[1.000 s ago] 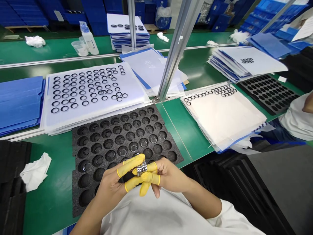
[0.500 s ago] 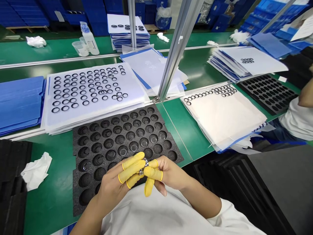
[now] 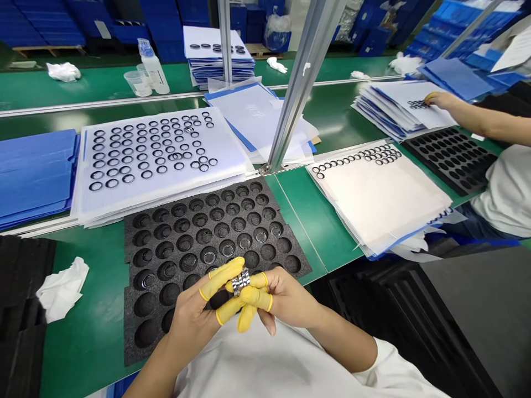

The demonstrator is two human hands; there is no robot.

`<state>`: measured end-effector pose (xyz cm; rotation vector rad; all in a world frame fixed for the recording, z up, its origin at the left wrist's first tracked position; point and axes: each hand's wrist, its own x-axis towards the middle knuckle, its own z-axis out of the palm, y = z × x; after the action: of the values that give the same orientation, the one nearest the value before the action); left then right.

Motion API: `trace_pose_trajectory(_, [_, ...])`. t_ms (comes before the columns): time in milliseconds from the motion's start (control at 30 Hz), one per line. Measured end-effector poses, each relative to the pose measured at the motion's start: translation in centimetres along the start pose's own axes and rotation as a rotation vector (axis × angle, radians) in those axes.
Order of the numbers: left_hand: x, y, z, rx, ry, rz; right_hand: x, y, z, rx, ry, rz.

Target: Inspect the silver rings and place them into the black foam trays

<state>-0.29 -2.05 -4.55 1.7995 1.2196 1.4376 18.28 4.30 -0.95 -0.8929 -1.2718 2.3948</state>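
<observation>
Head view: a short stack of shiny metal rings [image 3: 240,282] is gripped by the left hand [image 3: 194,309] and the right hand [image 3: 292,297] together, with yellow finger covers [image 3: 222,280] worn on both, over the near part of a black foam tray [image 3: 129,348] laid on the green tabletop [image 3: 91,337].

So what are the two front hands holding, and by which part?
Left hand and right hand hold shiny rings from opposite sides with their fingers; exact contact is partly hidden.
</observation>
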Motion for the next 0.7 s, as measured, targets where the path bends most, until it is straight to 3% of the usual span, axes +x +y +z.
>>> trace_pose_trajectory(267, [-0.3,0.0,0.2,-0.009,0.047,-0.026,-0.4,-0.3,-0.1,0.007,-0.060,-0.024])
trace_pose_trajectory(533, [0.3,0.1,-0.3,0.054,0.038,0.133,-0.3,-0.8,-0.1,-0.031,-0.084,0.010])
trace_pose_trajectory(700, [0.9,0.5,-0.4,0.039,0.001,0.151,-0.3,-1.1,-0.1,-0.041,-0.106,0.022])
